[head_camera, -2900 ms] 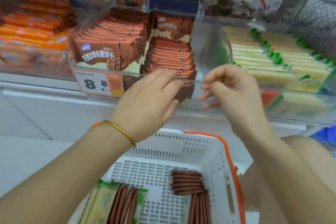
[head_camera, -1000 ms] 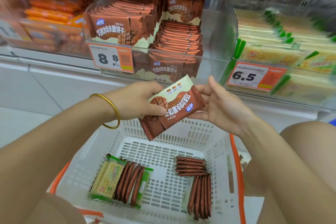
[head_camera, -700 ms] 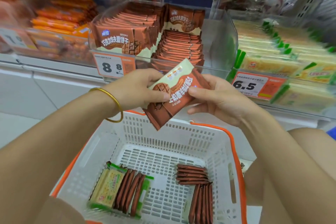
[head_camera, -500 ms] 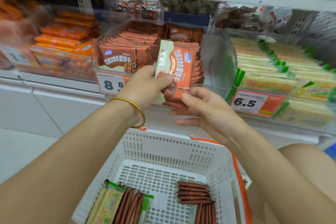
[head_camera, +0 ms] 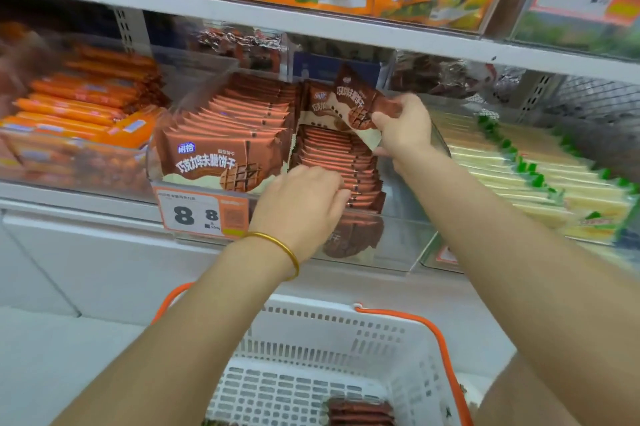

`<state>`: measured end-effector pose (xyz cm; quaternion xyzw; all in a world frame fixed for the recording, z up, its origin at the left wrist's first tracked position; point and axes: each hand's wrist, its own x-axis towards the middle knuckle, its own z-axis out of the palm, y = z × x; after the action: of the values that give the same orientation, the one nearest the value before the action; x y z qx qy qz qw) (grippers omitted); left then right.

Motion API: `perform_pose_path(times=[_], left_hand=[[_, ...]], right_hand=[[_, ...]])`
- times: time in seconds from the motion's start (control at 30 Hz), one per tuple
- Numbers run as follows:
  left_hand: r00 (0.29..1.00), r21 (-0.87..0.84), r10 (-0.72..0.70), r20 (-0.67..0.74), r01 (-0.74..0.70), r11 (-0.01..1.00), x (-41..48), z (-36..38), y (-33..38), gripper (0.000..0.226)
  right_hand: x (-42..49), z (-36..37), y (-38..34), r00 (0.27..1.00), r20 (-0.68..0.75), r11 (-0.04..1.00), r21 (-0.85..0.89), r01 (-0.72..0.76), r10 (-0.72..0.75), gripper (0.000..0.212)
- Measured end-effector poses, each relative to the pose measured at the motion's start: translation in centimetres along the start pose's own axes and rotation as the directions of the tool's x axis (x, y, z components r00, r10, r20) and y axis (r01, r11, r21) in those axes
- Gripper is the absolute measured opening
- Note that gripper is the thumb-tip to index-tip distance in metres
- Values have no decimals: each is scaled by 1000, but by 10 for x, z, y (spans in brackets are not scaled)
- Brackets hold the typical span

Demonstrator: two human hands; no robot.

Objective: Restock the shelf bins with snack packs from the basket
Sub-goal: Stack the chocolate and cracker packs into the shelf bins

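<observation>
Holding the snack pack (head_camera: 353, 100) by one end, your right hand (head_camera: 403, 129) has it pinched between thumb and fingers, tilted, above the back of the right-hand row (head_camera: 332, 155) inside the clear shelf bin (head_camera: 398, 238). Your left hand (head_camera: 304, 207) lies with bent fingers on the front packs of that row; whether it grips one or only presses them back, I cannot tell. Treat the pack as light and thin. It has a glossy film wrapper, likely slick, around what the printing suggests is a crisp wafer biscuit, so the middle is probably stiff but brittle while the sealed ends are soft. A pinch at the end lets the pack swing and fold. For the insertion you would do better with your thumb on one flat face and your fingers on the other, firm enough to steer and no harder, since squeezing or bending could crack the biscuit. The row stands on edge, packed close, and will likely close any gap, so use the left hand to part the packs and slide the new one in edge first, upright. The left-hand row (head_camera: 225, 152) beside it looks full. More brown packs (head_camera: 360, 413) wait in the white basket (head_camera: 311, 318) below, and you can probably lift several at once by their flat sides.
</observation>
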<state>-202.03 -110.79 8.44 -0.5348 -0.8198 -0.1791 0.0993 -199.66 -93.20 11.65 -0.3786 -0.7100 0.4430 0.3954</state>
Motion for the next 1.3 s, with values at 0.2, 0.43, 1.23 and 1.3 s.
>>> perform_pose_path(times=[0.2,0.43,1.23,1.3], left_hand=[[993,37,98,-72,-96,995,-3,9,-6,44],[983,10,98,-155,-97,995,-2,18,-9,40],[956,69,270,-116,-263,962,-43,11,13,44],[958,123,279,-64,-270,955,-52,16,18,47]], right_hand=[[49,24,5,999,46,981,-194,-12,21,19],[84,42,19,993,-78,933,-341,-113,91,25],[-166,-85,70,567,790,972,-192,-136,235,12],[-168,-63,135,448,778,867,-498,12,441,11]])
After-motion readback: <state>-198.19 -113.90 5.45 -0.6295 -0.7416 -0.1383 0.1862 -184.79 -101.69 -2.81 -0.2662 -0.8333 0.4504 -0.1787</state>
